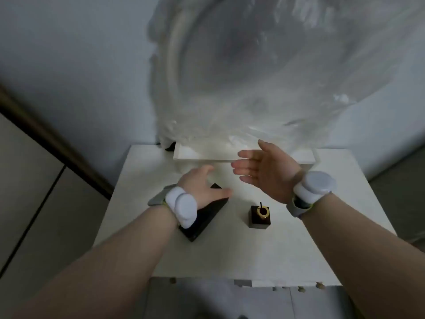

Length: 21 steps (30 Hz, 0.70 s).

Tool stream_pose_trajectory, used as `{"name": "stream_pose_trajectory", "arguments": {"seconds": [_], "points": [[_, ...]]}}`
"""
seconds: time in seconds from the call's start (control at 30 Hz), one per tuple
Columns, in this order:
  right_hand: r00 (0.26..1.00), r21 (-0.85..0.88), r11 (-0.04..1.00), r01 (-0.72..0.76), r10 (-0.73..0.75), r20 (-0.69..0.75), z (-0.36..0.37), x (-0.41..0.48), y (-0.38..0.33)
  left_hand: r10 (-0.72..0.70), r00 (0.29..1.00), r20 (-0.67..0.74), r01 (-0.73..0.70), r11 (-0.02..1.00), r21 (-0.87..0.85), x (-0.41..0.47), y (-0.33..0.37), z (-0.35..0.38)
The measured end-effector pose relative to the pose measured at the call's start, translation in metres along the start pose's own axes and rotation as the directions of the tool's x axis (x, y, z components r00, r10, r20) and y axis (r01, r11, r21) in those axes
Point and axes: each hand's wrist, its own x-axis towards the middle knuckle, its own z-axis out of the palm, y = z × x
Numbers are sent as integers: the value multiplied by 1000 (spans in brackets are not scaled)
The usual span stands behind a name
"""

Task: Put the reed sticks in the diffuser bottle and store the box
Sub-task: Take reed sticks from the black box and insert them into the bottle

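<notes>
A flat black box (204, 218) lies on the white tabletop (230, 254), left of centre. My left hand (202, 187) rests on its far end with fingers spread over it. To the right stands a small dark square diffuser bottle (259, 217) with a gold neck, and one thin dark reed stick (261, 204) pokes out of it. Above and behind the bottle my right hand (264, 171) hovers, palm turned left, fingers apart and holding nothing. Whether the left hand grips the box or only touches it is unclear.
A white shelf or tray (197, 155) sits at the table's far edge, with a large object wrapped in clear plastic (264, 72) rising behind it against the wall. The table's front edge shows small fittings (172, 280). Grey floor lies to the left.
</notes>
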Motion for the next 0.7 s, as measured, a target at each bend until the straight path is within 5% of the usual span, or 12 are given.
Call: {"name": "stream_pose_trajectory", "arguments": {"seconds": [0.07,0.33,0.53,0.7], "points": [[999,-48,998,-32,30,-42,-6,6,4,-33,999,25,26,969,245,3,-5,9],[988,-40,989,-141,138,-76,-29,21,24,-143,988,63,115,938,328,29,-35,42],[988,-37,990,-137,133,-82,-31,24,35,-112,992,64,88,950,300,33,-41,40],[989,-47,999,6,-12,-144,-20,19,32,44,999,8,-44,998,54,17,-28,20]]}}
